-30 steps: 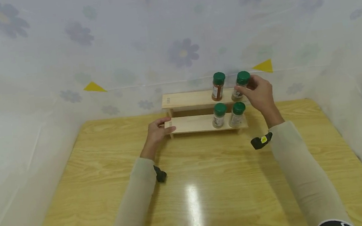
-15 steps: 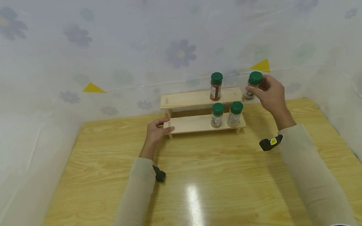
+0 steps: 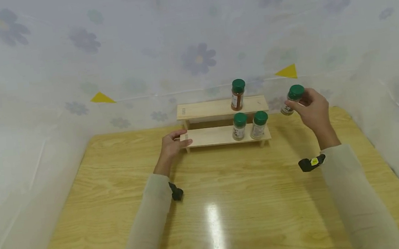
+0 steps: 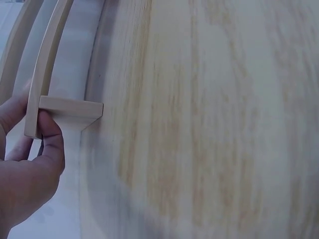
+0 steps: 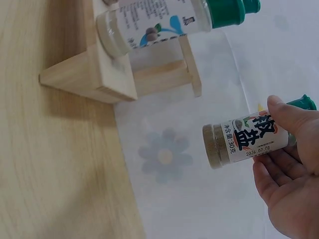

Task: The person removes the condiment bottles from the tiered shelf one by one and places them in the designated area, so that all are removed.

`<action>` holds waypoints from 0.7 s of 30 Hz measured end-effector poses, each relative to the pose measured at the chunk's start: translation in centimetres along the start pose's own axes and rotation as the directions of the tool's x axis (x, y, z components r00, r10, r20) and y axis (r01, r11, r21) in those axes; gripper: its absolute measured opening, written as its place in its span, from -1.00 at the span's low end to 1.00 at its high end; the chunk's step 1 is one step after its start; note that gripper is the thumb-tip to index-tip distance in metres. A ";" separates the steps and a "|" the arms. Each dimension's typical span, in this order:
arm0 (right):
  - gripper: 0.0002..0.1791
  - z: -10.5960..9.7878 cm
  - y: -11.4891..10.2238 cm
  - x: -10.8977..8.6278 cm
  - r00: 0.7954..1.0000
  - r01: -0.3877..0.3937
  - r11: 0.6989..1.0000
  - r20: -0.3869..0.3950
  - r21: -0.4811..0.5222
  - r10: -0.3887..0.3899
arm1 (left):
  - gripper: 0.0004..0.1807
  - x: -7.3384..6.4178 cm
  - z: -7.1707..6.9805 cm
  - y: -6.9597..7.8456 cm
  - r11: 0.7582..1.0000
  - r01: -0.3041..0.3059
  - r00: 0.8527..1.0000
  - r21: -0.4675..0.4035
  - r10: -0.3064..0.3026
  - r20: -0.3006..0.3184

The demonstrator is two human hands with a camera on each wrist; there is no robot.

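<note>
My right hand grips a green-capped spice jar with brownish powder, held in the air right of the two-tier wooden rack. In the right wrist view the thumb lies on one side of the jar and the fingers on the other. At the rack's left end, my left hand pinches the lower shelf board between thumb and fingers. A jar with red contents stands on the upper shelf. On the lower shelf stand two pale jars, a left one and a right one.
The rack stands near the back edge of a wood-grain table. Behind it hangs a pale flowered sheet, with yellow triangles such as the right one. Dark wrist cameras sit at both sleeves.
My right hand has lifted the spice jar off the right end of the upper shelf and carried it rightward, away from the rack. The left hand has stayed on the lower shelf.
</note>
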State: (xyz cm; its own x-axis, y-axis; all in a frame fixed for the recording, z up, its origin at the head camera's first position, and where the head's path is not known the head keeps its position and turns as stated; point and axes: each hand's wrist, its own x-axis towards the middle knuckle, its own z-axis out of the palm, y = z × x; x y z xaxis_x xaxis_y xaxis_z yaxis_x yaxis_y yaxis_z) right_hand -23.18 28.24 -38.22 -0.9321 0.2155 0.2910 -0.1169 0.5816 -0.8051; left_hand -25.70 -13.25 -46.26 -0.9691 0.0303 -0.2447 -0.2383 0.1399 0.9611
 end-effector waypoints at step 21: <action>-0.35 -1.2 4.5 -3.2 0.988 -0.150 0.988 0.039 -0.038 0.151 | -0.51 -0.2 0.0 0.6 0.999 0.048 0.999 -0.021 -0.048 -0.012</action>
State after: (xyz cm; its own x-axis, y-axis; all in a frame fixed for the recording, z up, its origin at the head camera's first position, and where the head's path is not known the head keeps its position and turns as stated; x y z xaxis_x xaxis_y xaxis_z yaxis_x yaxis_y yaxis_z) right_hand -20.35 31.07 -42.14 -0.9518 0.2701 0.1453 0.0372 0.5719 -0.8195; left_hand -25.64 -13.13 -45.68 -0.9572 0.0118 -0.2891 -0.2857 0.1203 0.9507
